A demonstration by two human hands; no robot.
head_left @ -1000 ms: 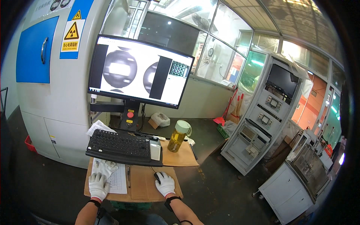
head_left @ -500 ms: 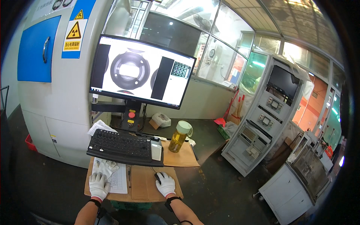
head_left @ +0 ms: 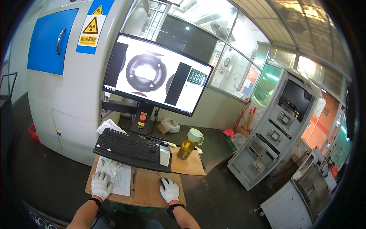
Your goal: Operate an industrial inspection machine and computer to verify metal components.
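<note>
Black mouse (head_left: 162,184) sits gripped beneath the right hand (head_left: 170,191); the left hand (head_left: 101,185) (gloved too) lies flat, paper (head_left: 122,184) to its right.

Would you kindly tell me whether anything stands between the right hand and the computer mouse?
Nothing visible stands in the way: the right hand, in a white glove, rests on the black computer mouse over the brown cardboard. The black keyboard lies farther ahead, to the left, not between them.

Mouse (head_left: 162,184) partly hidden under right grip (head_left: 170,191)
</note>
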